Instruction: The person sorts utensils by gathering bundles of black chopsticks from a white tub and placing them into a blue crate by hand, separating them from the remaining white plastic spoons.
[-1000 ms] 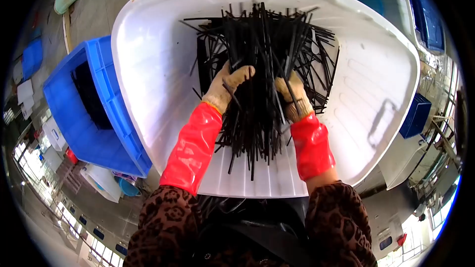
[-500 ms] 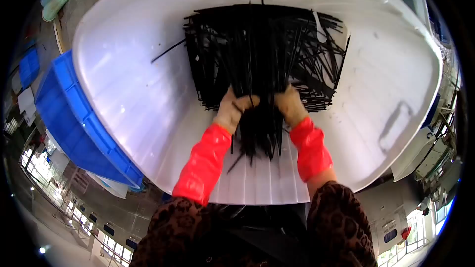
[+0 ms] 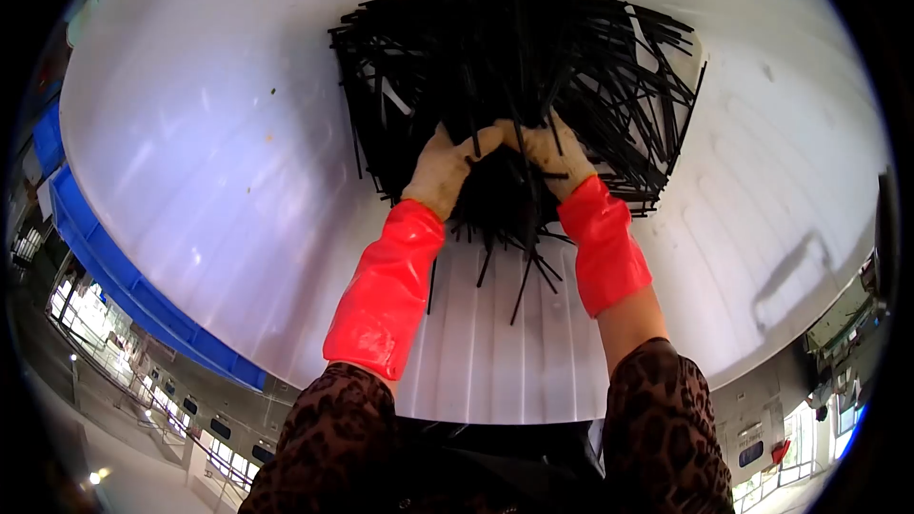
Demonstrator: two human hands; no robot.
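Many thin black strips lie in a tangled pile at the bottom of a large white tub. My left hand, in a beige glove with a red cuff, is wrapped round the left side of a bundle of these strips. On the bundle's right side my right hand, gloved alike, grips it too. The two thumbs nearly meet over the strips. Loose ends stick out below the hands toward the tub's near wall. My fingertips are hidden among the strips.
The tub's walls rise on all sides of my arms. Part of a blue crate shows outside the tub at the left. Bits of the white tub bottom show between strips at the right. Windows and floor appear at the lower edges.
The view has moved closer into the tub. Both hands have brought the bundle down onto the pile, and they are now closer together. Less of the blue crate shows.
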